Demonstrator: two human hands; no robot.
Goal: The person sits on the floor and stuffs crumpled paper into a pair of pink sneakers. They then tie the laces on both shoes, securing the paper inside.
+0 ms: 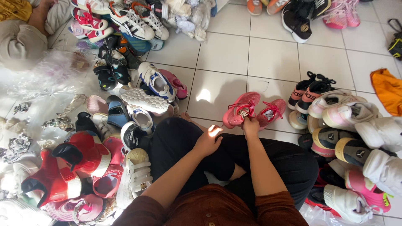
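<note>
Right hand [250,124] grasps a pink mesh sneaker [240,109] by its heel.
Left hand [208,141] rests on the knee, fingers loosely curled, holding nothing.

The pair of pink lace-up fabric sneakers [253,111] lies on the floor [234,54] touching the right hand [251,124], shoe piles [125,100] left of the left hand [208,141], another heap [351,134] right.

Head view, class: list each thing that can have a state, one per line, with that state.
Right hand: closed on the heel of the left pink shoe.
Left hand: resting on the knee, holding nothing.
Left pink shoe: on the tiled floor, paper stuffed inside.
Right pink shoe: lying beside it, laced.
</note>
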